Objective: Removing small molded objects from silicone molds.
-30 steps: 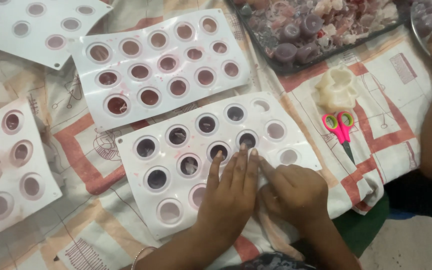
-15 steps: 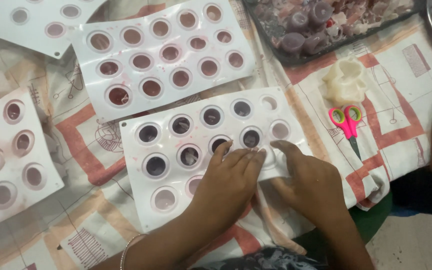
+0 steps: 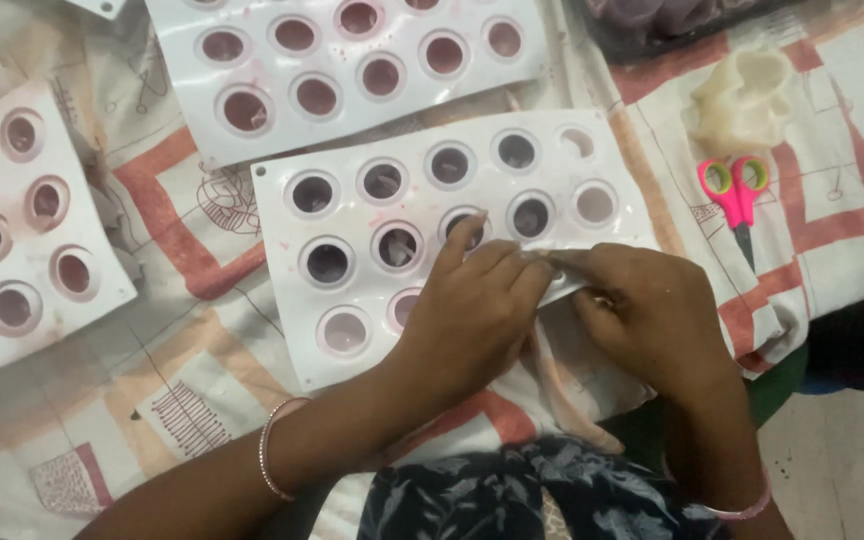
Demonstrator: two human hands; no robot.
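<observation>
Spread beneath everything is a cream cloth printed with red-brown squares [image 3: 167, 190], and on it lie several white plastic mould sheets with round cavities. My left hand [image 3: 472, 310] lies flat on the nearest white mould sheet [image 3: 352, 260], fingers together, pressing its lower right part down, the forefinger reaching to the edge of one cavity. My right hand [image 3: 647, 315] is curled narrow just beside it, fingertips pinching a thin, clear strip of film [image 3: 562, 285] at that sheet's right edge; I cannot tell whether the film is being lifted or pressed. Most cavities here look dark and filled, while the three at the right end and one at the lower left look pale, so I judge this sheet largely done, with a few cavities left. A second white mould sheet [image 3: 352, 60] above and a third [image 3: 22, 230] at the left show brownish-filled cavities. Pink-handled scissors [image 3: 737, 190] and a crumpled cream glove-like thing [image 3: 747, 95] rest well apart to the right.
</observation>
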